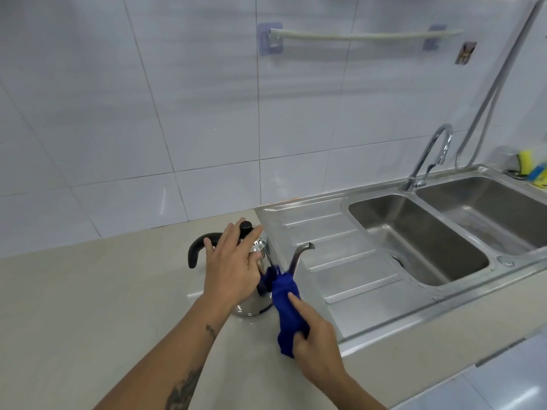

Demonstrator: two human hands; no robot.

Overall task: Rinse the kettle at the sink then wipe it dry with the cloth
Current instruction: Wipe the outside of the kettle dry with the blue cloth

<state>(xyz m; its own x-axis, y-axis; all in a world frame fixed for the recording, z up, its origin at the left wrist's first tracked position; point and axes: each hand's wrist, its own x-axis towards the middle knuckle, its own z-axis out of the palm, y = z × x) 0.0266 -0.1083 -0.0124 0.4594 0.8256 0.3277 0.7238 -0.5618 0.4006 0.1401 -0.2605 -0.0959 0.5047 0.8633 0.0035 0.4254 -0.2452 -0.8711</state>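
Left hand spread atop shiny steel kettle; right hand bunches blue cloth at spout. Risk: cloth snags, kettle tips.

blue cloth, silver kettle, black handle

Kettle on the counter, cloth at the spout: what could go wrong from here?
1. The left hand lies flat on top of the kettle, not around the handle, so a sideways push from the cloth could slide or tip it.
2. The right hand bunches the cloth at the base of the thin spout. It may snag there and jerk the kettle toward the drainboard.
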